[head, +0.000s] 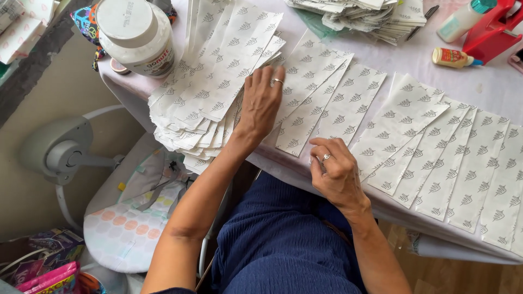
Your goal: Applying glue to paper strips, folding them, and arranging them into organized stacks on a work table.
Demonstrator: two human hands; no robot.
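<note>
Left hand (261,103): centre of the frame, fingers spread flat, pressing on the inner edge of the fanned stack of printed paper sheets (210,87); a ring shows on one finger.
Right hand (335,171): lower centre, fingers curled together, pinching the near corner of a single printed sheet (332,109) at the desk edge (the exact pinch is partly hidden by the knuckles).
Paper, left: the fanned stack fills the upper left of the desk, its lower ends overhanging the edge.
Paper, right: a row of overlapped sheets (447,152) runs across the right half of the frame, each lying just beside and partly under the next.
Desk (490,87): covered in a pale cloth, bare at the upper right.
Far things: a large white jar (136,35) at upper left, touching the stack's far side; a folded paper pile (365,16) at top centre; two small glue bottles (455,57) and a red tool (493,30) at upper right.
Below the desk: a patterned baby seat (131,218) at lower left, well apart from the hands.
Doing it well: as I judge it, keep the flat hand weighting the stack so that only one sheet slides, and lift by the corner, not the middle, to avoid creasing.
</note>
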